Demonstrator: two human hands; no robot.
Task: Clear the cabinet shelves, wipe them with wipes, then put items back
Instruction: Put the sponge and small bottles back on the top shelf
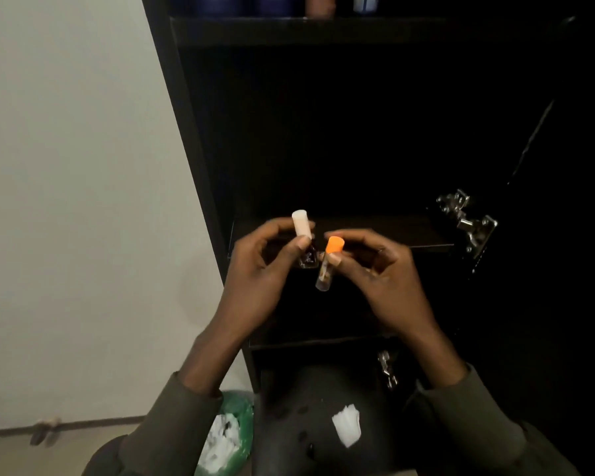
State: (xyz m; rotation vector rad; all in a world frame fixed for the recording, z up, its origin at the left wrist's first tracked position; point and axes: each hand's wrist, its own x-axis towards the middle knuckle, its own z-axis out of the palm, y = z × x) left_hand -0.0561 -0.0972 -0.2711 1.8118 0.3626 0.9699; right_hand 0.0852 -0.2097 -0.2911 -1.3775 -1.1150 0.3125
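Both hands are raised in front of the dark cabinet (200, 139), level with its middle shelf (392, 231). The left hand (258, 269) pinches a small bottle with a white cap (302, 224), held upright between thumb and fingertips. The right hand (375, 269) pinches a slim clear vial with an orange cap (334, 245), tilted slightly. The two items sit just beside each other. A white wipe (347, 426) lies below, and a green bag (234, 434) holding white material sits at lower left
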